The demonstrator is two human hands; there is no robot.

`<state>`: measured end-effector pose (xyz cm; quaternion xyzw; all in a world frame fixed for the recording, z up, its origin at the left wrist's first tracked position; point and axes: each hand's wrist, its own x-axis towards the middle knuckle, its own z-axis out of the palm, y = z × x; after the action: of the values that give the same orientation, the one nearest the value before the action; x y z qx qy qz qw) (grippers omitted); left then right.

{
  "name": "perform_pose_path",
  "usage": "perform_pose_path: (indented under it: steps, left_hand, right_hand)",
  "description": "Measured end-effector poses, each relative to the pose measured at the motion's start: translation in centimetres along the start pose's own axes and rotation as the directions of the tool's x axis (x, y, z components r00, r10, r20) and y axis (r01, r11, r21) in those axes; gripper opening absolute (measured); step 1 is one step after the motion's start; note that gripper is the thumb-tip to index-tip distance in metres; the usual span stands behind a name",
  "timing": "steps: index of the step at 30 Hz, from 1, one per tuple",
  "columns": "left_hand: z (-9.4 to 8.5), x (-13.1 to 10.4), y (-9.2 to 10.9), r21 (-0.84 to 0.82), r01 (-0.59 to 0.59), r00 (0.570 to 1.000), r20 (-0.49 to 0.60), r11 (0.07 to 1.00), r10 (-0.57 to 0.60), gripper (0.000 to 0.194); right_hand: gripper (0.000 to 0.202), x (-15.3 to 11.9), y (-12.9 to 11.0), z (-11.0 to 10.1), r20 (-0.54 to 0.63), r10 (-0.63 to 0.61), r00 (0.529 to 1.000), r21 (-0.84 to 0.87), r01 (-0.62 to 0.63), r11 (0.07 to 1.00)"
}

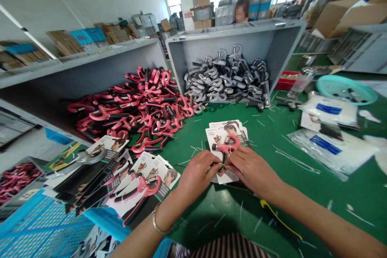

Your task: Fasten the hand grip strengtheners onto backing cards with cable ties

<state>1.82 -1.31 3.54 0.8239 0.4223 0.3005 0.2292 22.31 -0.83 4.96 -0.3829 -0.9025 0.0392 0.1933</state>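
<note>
A red and black hand grip (233,142) lies on a printed card (213,134), on top of a small stack of cards. My left hand (198,171) and my right hand (252,169) meet over the lower part of the grip, their fingertips pinched close together. What the fingertips hold is too small to make out. To the left, another red grip (154,185) rests on a card, and a grey grip (96,156) lies on more cards.
Red grips (151,105) spill from a grey bin (145,50); grey grips (217,80) fill another bin (281,44). At right are plastic bags (329,109) and a turquoise dish (326,88). A yellow-handled tool (281,219) lies near my right forearm. Someone's head shows behind the bins.
</note>
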Motion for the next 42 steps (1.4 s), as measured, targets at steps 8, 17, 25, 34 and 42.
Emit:
perform_pose_path:
  steps: [8, 17, 25, 34, 42]
  left_hand:
    - [-0.5, 0.3, 0.0, -0.059, 0.036, 0.999, 0.032, 0.998, -0.034, 0.005]
    - [-0.7, 0.4, 0.7, 0.015, -0.011, 0.995, 0.098, 1.0, 0.009, 0.009]
    - [-1.8, 0.8, 1.1, 0.009, 0.088, 0.981, 0.175, 0.996, -0.089, 0.015]
    - [-1.9, 0.6, 2.4, 0.036, 0.093, 0.99, 0.104, 0.995, -0.096, 0.018]
    - [2.9, -2.0, 0.1, -0.027, 0.097, 0.988, -0.119, 0.995, -0.1, 0.038]
  right_hand:
    - [0.01, -0.2, 0.2, 0.0, 0.048, -0.004, 0.999, -0.078, 0.008, 0.997]
    - [0.013, 0.0, -0.4, -0.4, 0.023, -0.039, 0.999, -0.064, 0.041, 0.997]
    - [0.015, -0.3, -0.3, 0.1, 0.007, 0.043, 0.999, 0.065, -0.044, 0.997]
    - [0.011, -0.4, -0.2, -0.3, 0.016, 0.038, 0.999, 0.171, -0.041, 0.984]
    - [0.007, -0.4, 0.2, 0.8, -0.053, 0.143, 0.988, 0.548, -0.091, 0.832]
